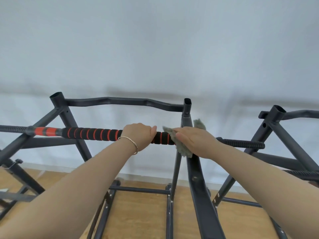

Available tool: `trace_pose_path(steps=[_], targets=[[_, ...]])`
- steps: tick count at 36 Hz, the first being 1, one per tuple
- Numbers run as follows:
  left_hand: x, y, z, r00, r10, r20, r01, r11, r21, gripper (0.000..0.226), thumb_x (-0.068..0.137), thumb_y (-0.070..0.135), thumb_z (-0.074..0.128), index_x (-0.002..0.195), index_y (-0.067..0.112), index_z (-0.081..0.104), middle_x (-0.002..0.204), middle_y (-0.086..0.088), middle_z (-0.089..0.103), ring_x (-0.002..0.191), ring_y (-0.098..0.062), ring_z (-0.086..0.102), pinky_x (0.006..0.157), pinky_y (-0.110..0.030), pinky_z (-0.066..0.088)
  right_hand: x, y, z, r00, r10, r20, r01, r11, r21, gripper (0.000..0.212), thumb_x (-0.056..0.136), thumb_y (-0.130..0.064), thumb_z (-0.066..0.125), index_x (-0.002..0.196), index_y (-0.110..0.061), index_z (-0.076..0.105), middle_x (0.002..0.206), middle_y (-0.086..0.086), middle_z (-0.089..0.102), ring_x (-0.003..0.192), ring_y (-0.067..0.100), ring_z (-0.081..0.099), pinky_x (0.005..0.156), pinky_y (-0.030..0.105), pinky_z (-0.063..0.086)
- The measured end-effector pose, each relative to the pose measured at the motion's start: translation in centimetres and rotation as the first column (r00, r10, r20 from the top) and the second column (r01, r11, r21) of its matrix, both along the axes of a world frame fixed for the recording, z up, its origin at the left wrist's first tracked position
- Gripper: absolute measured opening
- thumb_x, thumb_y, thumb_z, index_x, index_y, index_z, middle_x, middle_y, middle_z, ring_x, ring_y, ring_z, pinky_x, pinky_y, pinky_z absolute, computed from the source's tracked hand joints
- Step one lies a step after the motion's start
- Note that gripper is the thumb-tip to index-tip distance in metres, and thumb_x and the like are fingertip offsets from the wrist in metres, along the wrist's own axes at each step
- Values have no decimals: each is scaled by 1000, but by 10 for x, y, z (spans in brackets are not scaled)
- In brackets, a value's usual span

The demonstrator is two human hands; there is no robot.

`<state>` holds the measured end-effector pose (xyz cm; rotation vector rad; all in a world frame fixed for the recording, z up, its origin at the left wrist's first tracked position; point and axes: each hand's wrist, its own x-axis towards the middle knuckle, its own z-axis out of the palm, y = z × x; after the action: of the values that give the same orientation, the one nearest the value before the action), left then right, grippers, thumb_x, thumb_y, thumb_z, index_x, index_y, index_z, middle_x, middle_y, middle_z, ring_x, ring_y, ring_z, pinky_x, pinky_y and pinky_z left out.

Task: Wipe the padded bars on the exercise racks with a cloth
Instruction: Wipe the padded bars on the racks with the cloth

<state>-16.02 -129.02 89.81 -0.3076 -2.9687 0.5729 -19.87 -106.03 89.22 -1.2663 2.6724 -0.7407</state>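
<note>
A black padded bar (89, 134) with red rings lies across the black steel rack (187, 107) in front of me. My left hand (139, 137), with a thin bangle at the wrist, grips the bar near its middle. Just to the right, my right hand (195, 142) wraps a grey-green fluffy cloth (183, 149) round the bar's right end and holds it there. A corner of the cloth sticks up behind the rack post. The bar's ribbed black end (241, 143) juts out past my right hand.
A second rack (278, 114) stands at the right with another ribbed bar low on it. More rack legs show at the far left (15, 171). A white wall is behind, and a wooden floor (141, 213) lies below.
</note>
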Motion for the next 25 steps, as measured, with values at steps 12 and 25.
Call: trace_pose_path(steps=[12, 25], targets=[[-15, -2, 0, 1000, 7, -16, -6, 999, 46, 2, 90, 15, 42, 92, 15, 42, 63, 0, 49, 50, -17, 44, 50, -27, 40, -25, -6, -12, 867, -55, -496, 228, 928, 296, 58, 96, -61, 16, 106, -18, 54, 92, -4, 60, 90, 17, 48, 69, 35, 48], [-17, -5, -2, 999, -7, -41, 8, 999, 35, 15, 86, 10, 48, 88, 16, 33, 65, -1, 48, 56, -22, 50, 56, -29, 46, -37, -20, 22, 941, -264, -210, 299, 941, 156, 36, 107, -38, 34, 97, -15, 60, 82, 5, 60, 76, 26, 59, 67, 33, 43]])
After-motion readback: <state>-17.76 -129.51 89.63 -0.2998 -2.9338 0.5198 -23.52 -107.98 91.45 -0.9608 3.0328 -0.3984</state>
